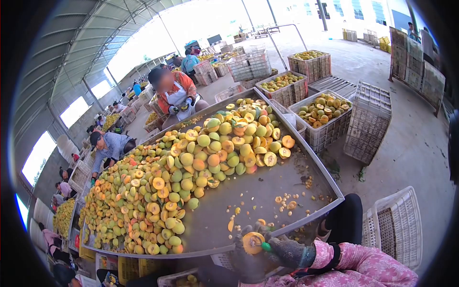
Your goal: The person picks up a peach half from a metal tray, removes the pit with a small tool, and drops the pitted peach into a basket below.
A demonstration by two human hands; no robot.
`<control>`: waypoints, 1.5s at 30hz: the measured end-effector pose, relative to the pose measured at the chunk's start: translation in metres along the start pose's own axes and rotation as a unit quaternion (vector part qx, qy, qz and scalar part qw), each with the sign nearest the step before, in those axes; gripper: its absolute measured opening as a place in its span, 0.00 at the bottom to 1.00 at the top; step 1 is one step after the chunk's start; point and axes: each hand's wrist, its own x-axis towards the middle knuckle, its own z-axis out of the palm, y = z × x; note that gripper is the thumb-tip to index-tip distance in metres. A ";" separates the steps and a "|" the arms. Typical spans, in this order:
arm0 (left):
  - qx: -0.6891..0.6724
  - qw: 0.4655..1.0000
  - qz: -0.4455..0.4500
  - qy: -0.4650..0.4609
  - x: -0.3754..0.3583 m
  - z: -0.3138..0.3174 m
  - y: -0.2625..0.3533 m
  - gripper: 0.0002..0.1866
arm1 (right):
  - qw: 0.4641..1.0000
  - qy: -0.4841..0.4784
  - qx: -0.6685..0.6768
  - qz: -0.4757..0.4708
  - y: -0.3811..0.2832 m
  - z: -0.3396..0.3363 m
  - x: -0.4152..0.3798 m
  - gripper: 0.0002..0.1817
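My left hand (247, 269), in a dark work glove, is closed round a cut peach half (252, 242) at the tray's near edge. The orange cut face points up, with a dark hollow in its middle. My right hand (292, 252), in a grey glove below a pink patterned sleeve, is closed on a small tool with a green end (266, 247). That green end touches the side of the peach half; the rest of the tool is hidden. A large heap of whole and halved peaches (191, 167) lies on the metal-rimmed tray (220, 234) ahead.
Loose pits and scraps (288, 201) lie on the tray's near right. A white crate (397, 229) stands at my right. Fruit-filled crates (321, 112) and a tall upended crate (368, 122) stand beyond the tray. Across from me a person in an orange top (179, 93) handles fruit; another worker leans over the left side.
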 end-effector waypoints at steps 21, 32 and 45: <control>0.252 0.956 0.151 -0.020 0.005 -0.026 -0.033 0.19 | 0.954 -0.160 -0.223 -0.121 0.049 0.018 -0.020 0.42; 0.335 0.916 0.221 -0.023 0.006 -0.037 -0.034 0.12 | 0.487 -0.399 -0.726 -0.275 0.001 0.017 0.009 0.26; 0.206 0.965 0.090 -0.138 0.013 -0.067 -0.070 0.11 | 0.738 -0.412 -0.440 -0.304 0.061 0.044 -0.022 0.21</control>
